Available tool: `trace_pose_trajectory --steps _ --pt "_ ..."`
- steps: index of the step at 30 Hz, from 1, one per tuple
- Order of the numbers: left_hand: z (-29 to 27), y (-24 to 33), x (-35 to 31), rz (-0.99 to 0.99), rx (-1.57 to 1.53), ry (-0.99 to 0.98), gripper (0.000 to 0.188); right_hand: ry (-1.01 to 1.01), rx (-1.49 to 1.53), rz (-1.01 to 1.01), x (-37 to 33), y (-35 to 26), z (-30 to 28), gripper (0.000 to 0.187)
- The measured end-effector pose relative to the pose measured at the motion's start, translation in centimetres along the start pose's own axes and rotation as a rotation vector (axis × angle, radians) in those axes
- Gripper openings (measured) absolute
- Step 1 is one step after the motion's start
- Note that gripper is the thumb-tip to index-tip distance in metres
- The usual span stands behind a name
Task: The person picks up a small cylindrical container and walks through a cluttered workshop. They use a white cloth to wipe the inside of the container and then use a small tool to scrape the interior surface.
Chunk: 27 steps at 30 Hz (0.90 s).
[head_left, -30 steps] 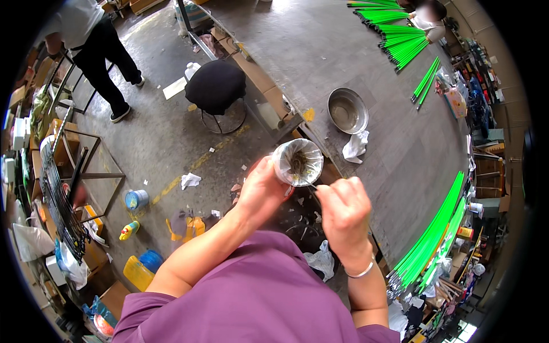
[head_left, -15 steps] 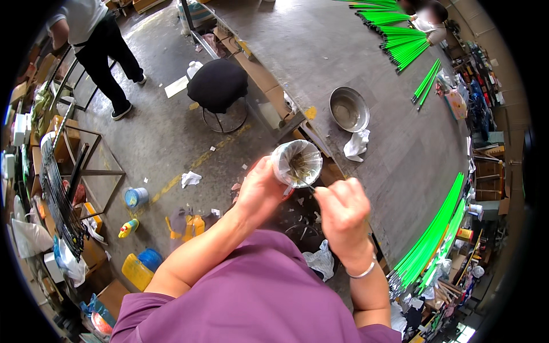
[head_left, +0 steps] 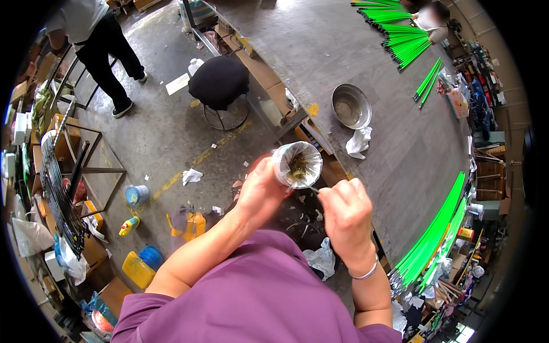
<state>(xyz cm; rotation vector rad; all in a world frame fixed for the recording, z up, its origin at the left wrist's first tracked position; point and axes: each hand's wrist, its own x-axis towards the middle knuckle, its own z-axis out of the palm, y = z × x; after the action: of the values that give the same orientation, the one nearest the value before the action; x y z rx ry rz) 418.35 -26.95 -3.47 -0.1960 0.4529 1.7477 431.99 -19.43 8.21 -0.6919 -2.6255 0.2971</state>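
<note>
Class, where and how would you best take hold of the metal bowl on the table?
Probably pinch the metal bowl by its rim, coming from the right: its mouth opens upward, that rim is exposed, and a crumpled white scrap lies at its near edge.

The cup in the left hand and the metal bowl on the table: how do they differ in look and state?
The cup is held in the left hand, while the bowl rests on the table. Crumpled clear plastic lines the cup; the bowl shows no such lining. The cup looks whitish, the bowl silver-grey metal. Both have round, open mouths.
</note>
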Motion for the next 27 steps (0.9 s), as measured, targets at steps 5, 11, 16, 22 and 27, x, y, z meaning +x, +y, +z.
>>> trace_pose_trajectory --steps 5,11,16,22,27 --pt "0.5 0.1 -0.2 -0.036 0.000 0.016 0.015 0.000 -0.003 -0.004 0.6 0.1 -0.7 0.010" --pt "0.6 -0.3 -0.2 -0.038 0.056 0.004 0.017 0.047 -0.066 0.018 1.2 2.1 -0.2 0.010" --pt "0.5 -0.3 -0.2 -0.011 0.059 0.034 0.018 -0.037 -0.170 0.006 0.9 1.3 0.6 0.010" --pt "-0.2 -0.7 -0.4 -0.043 0.023 -0.032 0.020 -0.117 -0.299 -0.070 0.6 1.2 -0.1 0.011" --pt "0.4 -1.2 -0.5 0.010 0.041 -0.020 0.021 -0.110 -0.263 -0.015 0.4 1.2 -0.2 0.011"
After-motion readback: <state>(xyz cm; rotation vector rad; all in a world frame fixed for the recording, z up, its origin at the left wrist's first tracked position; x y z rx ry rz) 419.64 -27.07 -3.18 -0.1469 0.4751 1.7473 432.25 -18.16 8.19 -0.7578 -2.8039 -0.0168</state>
